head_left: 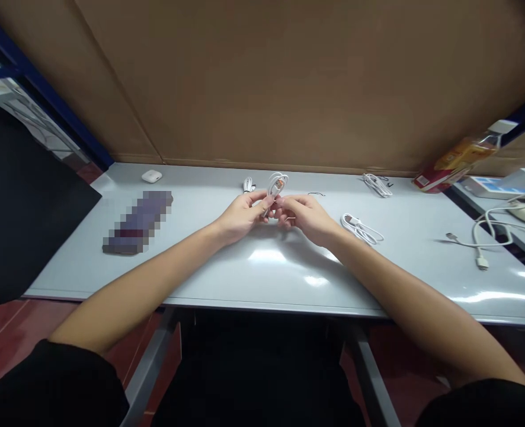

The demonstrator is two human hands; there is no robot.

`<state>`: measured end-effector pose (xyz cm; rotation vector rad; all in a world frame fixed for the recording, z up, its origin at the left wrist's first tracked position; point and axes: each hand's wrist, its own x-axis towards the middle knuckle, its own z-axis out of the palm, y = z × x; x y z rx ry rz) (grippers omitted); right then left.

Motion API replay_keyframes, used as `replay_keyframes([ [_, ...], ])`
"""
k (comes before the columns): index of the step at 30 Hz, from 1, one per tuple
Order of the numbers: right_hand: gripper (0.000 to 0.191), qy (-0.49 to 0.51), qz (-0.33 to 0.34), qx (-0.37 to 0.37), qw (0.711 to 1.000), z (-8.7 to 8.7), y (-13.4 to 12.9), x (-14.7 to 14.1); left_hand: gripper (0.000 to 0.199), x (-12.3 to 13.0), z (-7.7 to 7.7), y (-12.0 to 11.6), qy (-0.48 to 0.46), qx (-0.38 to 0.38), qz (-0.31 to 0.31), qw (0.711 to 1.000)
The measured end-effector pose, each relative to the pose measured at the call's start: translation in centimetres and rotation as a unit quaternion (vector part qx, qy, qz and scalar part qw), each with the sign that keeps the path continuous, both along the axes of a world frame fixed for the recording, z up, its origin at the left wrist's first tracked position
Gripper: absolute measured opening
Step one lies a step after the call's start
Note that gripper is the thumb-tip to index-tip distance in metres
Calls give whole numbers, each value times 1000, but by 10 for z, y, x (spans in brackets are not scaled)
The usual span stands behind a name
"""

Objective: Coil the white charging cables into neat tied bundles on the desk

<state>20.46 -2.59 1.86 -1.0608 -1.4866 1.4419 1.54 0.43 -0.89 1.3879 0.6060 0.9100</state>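
Note:
My left hand (243, 214) and my right hand (301, 217) meet above the middle of the grey table (200, 261). Both pinch a coiled white cable (277, 185), whose loops stand up between the fingertips. Another small white cable bundle (248, 184) lies just behind my left hand. A coiled white cable (361, 228) rests on the table to the right of my right wrist.
A white earbud case (151, 175) and a blurred dark flat object (138, 223) lie at the left. A further cable coil (377, 184), a small black tie (316, 194), a loose white cable (480, 240) and an orange packet (455, 160) are at the right. A cardboard wall (289, 83) stands behind.

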Motion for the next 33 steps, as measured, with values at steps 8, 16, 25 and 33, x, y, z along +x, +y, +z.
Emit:
replay_keyframes([
  [8, 18, -180, -93, 285, 937, 0, -3, 5, 36, -1, 3, -1, -11, -27, 25, 999],
  [16, 23, -445, -103, 587, 668, -12, 9, 15, 33, 2, 2, -6, -31, -107, 19, 994],
  [25, 27, -450, -107, 550, 696, -16, 10, 11, 30, 3, -1, -4, -51, -145, 22, 988],
  [33, 24, -224, -123, 246, 935, -2, 2, 2, 40, 5, -3, -2, -39, -50, 30, 998],
])
